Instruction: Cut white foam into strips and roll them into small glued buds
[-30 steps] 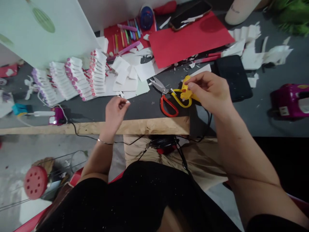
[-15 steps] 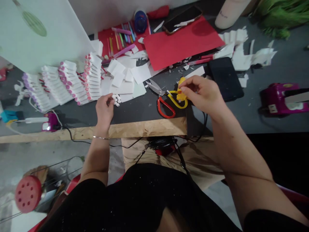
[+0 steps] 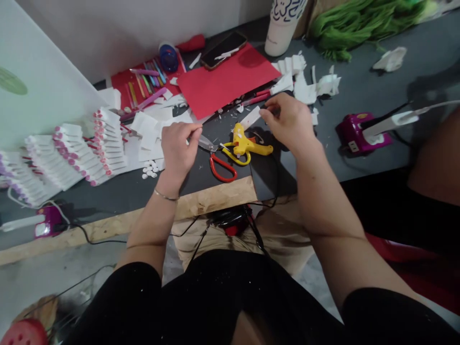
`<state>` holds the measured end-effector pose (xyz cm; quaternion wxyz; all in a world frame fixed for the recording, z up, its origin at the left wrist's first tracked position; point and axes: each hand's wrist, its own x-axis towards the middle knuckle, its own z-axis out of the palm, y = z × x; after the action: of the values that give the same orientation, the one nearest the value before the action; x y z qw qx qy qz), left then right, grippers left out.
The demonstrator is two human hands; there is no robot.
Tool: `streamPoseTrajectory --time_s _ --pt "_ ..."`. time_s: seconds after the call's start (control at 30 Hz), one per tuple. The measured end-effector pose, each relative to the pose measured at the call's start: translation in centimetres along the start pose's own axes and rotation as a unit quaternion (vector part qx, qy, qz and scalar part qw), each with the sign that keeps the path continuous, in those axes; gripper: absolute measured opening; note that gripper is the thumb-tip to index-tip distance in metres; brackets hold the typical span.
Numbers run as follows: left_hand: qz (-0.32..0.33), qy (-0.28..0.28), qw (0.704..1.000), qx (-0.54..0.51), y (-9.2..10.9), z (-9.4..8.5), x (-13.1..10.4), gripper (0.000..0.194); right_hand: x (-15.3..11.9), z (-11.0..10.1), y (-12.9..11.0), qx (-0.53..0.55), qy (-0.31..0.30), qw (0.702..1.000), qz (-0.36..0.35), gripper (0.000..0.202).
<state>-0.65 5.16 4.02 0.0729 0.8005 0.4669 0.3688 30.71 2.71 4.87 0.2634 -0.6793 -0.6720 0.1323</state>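
Note:
My left hand (image 3: pixel 181 149) hovers by the blades of the scissors (image 3: pixel 223 167), thumb and forefinger pressed together; whatever is between them is too small to make out. To its left lies a small pile of white pellets (image 3: pixel 151 168). My right hand (image 3: pixel 288 123) is closed in a pinch beside a white paper strip (image 3: pixel 251 117), and its fingertips hide what they hold, if anything. Between both hands, a yellow glue gun (image 3: pixel 247 143) rests across the yellow handle loop of the scissors. A dark phone is partly covered behind my right hand.
Rows of white paper sticks with pink tips (image 3: pixel 108 141) stand at the left. Behind are a red sheet (image 3: pixel 230 79), markers (image 3: pixel 147 79), a phone (image 3: pixel 224 50) and a white tumbler (image 3: pixel 282 28). Purple power sockets (image 3: pixel 362 134) sit at right, near another person's arm.
My left hand has left the white pellets and moved right toward the scissor blades. My right hand has come off the glue gun, up and right. The view has swung right.

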Motion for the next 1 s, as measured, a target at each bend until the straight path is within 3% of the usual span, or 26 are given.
streamPoseTrajectory --time_s 0.1,0.2,0.37,0.5,0.57,0.63,0.73,0.87,1.0 --pt "0.001 -0.027 0.999 -0.019 0.0 1.9 1.9 0.032 1.1 2.2 1.0 0.005 -0.018 1.0 0.012 0.038" --pt "-0.029 -0.029 0.999 0.005 -2.5 1.9 3.2 0.03 1.7 3.1 1.5 0.04 -0.011 0.999 0.02 0.031" --pt "-0.103 -0.052 0.992 0.042 -8.9 0.1 3.4 0.032 1.8 2.1 1.2 0.087 0.054 0.994 0.03 0.017" --pt "-0.143 -0.112 0.98 0.085 -10.6 0.2 3.1 0.038 0.9 0.4 -0.1 0.068 0.078 0.994 0.024 0.02" --pt "-0.158 -0.116 0.976 0.095 -10.8 0.7 3.4 0.049 0.0 -0.4 -0.9 0.026 0.05 0.998 0.016 0.017" --pt "-0.171 -0.12 0.973 0.1 -11.1 1.1 4.1 0.056 -1.0 -0.7 -1.5 -0.018 -0.041 0.999 -0.007 0.014" --pt "-0.201 -0.138 0.966 0.088 -11.9 1.5 5.2 0.051 -2.2 -0.2 -2.0 -0.089 -0.176 0.979 -0.044 0.023" --pt "-0.247 -0.143 0.956 0.068 -11.8 0.9 6.1 0.035 -2.6 1.1 -2.3 -0.122 -0.198 0.97 -0.07 0.035" --pt "-0.244 -0.069 0.965 0.068 -10.7 -1.7 5.6 0.03 -2.3 0.8 -1.9 -0.101 -0.186 0.974 -0.087 0.034"
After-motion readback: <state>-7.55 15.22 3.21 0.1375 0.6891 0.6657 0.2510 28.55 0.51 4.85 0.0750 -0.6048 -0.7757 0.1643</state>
